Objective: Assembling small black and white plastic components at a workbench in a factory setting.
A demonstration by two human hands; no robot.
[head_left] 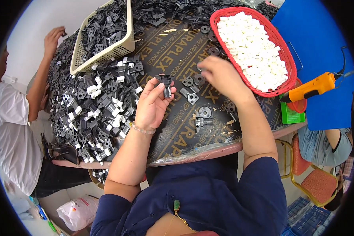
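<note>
My left hand [153,103] pinches a black plastic bracket [166,85] between thumb and fingers, holding it above the table. To the right, my right hand [221,74] is over the table beside the red basket. Its fingers are bent, with thumb and forefinger apart. Just below its thumb lies a round black disc [199,80]. Between my hands a few more loose black pieces [192,98] lie flat. Closer to me are a ring-shaped black part [204,112] and a black bracket with a shiny face [203,122].
A red basket [215,29] holds many white pieces. A cream basket [128,41] of black parts stands far left, beside a heap of black-and-white assemblies [102,104]. An orange power tool [314,87] and a green tray [293,115] are at right. Another person [17,114] works at left.
</note>
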